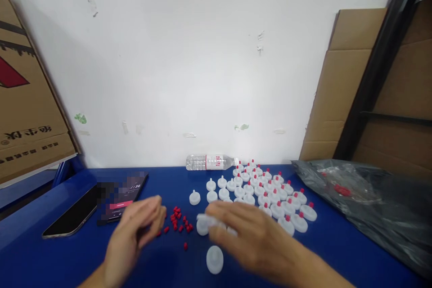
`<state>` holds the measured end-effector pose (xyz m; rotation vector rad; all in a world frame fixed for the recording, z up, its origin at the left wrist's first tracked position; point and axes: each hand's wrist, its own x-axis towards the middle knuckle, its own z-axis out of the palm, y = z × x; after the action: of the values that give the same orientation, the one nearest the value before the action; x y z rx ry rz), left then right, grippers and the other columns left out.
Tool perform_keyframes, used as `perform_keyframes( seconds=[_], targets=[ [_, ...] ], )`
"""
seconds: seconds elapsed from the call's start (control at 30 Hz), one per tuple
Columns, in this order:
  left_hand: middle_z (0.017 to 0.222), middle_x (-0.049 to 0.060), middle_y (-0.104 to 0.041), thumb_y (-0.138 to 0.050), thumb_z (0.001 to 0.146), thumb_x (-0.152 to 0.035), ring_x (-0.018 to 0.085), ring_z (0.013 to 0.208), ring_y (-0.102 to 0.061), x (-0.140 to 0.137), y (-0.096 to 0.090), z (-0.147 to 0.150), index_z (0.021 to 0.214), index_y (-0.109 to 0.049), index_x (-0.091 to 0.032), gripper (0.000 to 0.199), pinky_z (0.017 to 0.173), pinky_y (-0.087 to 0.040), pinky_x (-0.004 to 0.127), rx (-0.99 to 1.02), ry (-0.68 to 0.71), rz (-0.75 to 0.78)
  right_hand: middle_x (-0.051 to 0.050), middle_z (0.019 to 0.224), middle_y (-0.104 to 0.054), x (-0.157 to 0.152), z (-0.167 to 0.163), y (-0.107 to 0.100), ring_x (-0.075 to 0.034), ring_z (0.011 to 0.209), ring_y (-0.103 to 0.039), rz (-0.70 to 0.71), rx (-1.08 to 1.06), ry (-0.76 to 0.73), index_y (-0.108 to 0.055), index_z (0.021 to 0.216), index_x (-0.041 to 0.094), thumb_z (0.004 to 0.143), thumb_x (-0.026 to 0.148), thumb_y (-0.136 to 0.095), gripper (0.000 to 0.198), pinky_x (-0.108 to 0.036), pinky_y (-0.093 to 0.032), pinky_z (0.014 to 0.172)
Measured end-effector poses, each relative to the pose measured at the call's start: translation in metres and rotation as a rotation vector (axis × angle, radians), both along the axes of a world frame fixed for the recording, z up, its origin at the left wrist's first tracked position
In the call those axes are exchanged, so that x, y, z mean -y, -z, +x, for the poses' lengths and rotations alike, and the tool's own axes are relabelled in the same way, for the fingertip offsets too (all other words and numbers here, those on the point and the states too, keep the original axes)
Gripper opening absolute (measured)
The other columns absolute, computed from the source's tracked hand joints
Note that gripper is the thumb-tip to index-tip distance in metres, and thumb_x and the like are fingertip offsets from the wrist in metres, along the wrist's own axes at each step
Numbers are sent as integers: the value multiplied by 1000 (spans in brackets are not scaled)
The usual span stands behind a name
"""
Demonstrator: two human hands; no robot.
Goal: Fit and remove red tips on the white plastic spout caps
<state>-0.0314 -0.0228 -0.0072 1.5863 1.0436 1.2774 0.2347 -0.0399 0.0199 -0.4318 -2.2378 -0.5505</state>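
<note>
My left hand (137, 227) is curled closed just left of the small red caps (175, 218); whatever its fingers may hold is hidden. My right hand (248, 229), smeared by motion, pinches a translucent white nozzle cap (208, 220) whose narrow end points left. Below it a round white cap (215, 259) lies on the blue table (158, 270). A single red cap (185, 246) rests between my hands. Behind the right hand stand white nozzle caps without red tips (195, 197), and to the right several white nozzle caps with red tips (277, 209), partly covered by my hand.
A clear plastic bottle (212, 162) lies along the white wall. Two phones, one dark (72, 211) and one with a lit screen (126, 195), lie at left. A grey plastic bag (381, 207) covers the right side. Cardboard (340, 85) leans behind it; a carton (30, 99) stands left.
</note>
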Motion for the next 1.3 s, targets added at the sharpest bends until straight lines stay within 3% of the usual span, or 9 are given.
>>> perform_keyframes(
  seconds=[0.07, 0.23, 0.33, 0.5, 0.63, 0.83, 1.03, 1.13, 1.3],
  targets=[
    [50, -6, -26, -46, 102, -46, 13, 48, -24, -14, -5, -9, 57, -30, -24, 52, 51, -29, 30, 23, -103, 95, -11, 118, -71, -12, 20, -1, -20, 108, -69, -113, -31, 128, -62, 104, 18, 103, 10, -41, 22, -32, -57, 86],
    [57, -4, -36, -41, 104, -51, 15, 54, -31, -27, -7, -15, 60, -35, -23, 53, 54, -30, 31, -212, -144, 189, -10, 127, -61, -43, 58, 3, -16, 71, -67, -439, -148, 460, -59, 124, 24, 107, 29, -42, 25, -32, -53, 61],
    [62, -3, -40, -38, 104, -52, 16, 58, -36, -27, -6, -14, 64, -39, -23, 49, 56, -34, 30, -193, -120, 195, -8, 118, -66, -56, 69, 10, -20, 79, -68, -509, -104, 545, -65, 118, 24, 107, 31, -41, 27, -35, -53, 67],
    [69, -3, -42, -41, 103, -52, 17, 61, -38, -33, -7, -17, 69, -47, -23, 45, 56, -34, 29, -273, -151, 218, -7, 107, -73, -67, 77, 19, -28, 103, -67, -553, -55, 533, -70, 110, 24, 105, 28, -46, 25, -41, -51, 86],
    [68, -3, -41, -39, 103, -52, 18, 63, -41, -36, -6, -15, 66, -42, -23, 47, 61, -36, 30, -340, -158, 229, -5, 113, -73, -68, 78, 20, -23, 102, -69, -608, -48, 500, -70, 112, 25, 105, 27, -44, 28, -36, -51, 85],
    [68, -2, -43, -36, 104, -52, 19, 66, -43, -33, -6, -13, 66, -39, -23, 47, 63, -36, 31, -412, -148, 236, -4, 103, -75, -63, 77, 13, -22, 90, -71, -644, -69, 507, -72, 104, 26, 103, 32, -47, 27, -34, -52, 78],
    [72, -1, -51, -38, 102, -49, 20, 69, -47, -29, -13, -9, 72, -47, -23, 41, 64, -37, 29, -589, -178, 243, -9, 121, -72, -64, 77, 11, -28, 115, -64, -581, -114, 537, -70, 119, 21, 108, 33, -37, 37, -43, -46, 98],
    [77, 0, -57, -38, 102, -47, 21, 73, -51, -28, -14, -6, 76, -52, -23, 38, 68, -40, 30, -645, -157, 263, -8, 122, -72, -65, 78, 14, -29, 117, -62, -569, -71, 518, -68, 122, 23, 108, 34, -35, 38, -44, -45, 97],
    [82, 1, -60, -36, 104, -46, 22, 78, -54, -28, -14, -7, 79, -54, -23, 38, 72, -41, 32, -701, -133, 265, -6, 84, -73, -63, 78, 15, -25, 88, -67, -576, -13, 521, -69, 80, 21, 110, 39, -30, 52, -40, -46, 87]
  ],
)
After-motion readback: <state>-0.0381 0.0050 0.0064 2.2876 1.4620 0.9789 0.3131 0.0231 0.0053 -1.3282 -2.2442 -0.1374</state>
